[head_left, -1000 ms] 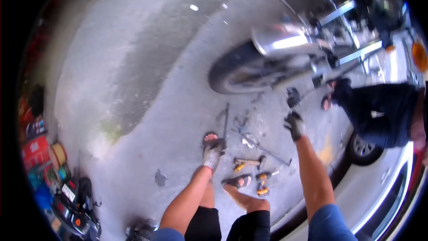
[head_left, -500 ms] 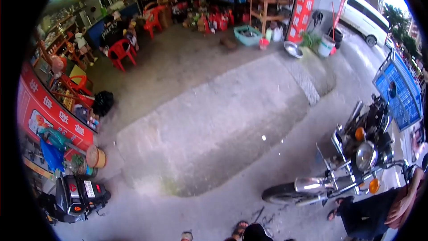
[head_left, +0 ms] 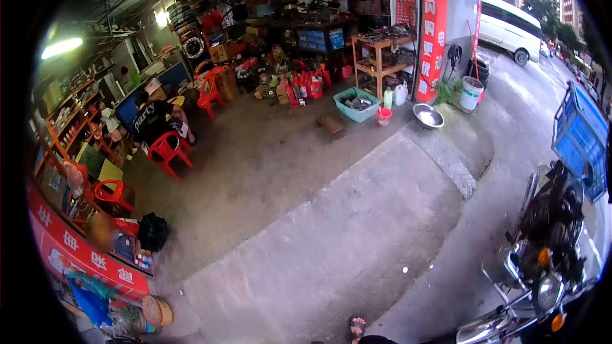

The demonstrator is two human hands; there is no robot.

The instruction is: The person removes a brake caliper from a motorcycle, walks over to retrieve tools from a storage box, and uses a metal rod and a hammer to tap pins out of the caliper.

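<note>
Neither my left hand nor my right hand shows. A sandalled foot (head_left: 357, 327) stands on the concrete at the bottom edge, beside a patch of dark cloth. Ahead, a concrete ramp (head_left: 331, 236) leads up into an open-fronted workshop. A motorcycle (head_left: 551, 242) with chrome parts and orange indicators is parked at the lower right. Near the shop's right side sit a turquoise tub (head_left: 349, 112) holding metal parts, a small red bucket (head_left: 383, 115) and a shiny metal basin (head_left: 428, 116).
A person in a black shirt (head_left: 153, 121) sits on a red plastic chair (head_left: 169, 153). A wooden stand (head_left: 376, 57) holds tools beside a red-lettered pillar (head_left: 432, 32). A white van (head_left: 507, 28) and a blue-sided cart (head_left: 580, 134) stand right. A brown block (head_left: 331, 126) lies on the floor.
My view has tilted up and moved closer to the workshop. The person at the lower right and most of the scooter at the lower left have left the frame.
</note>
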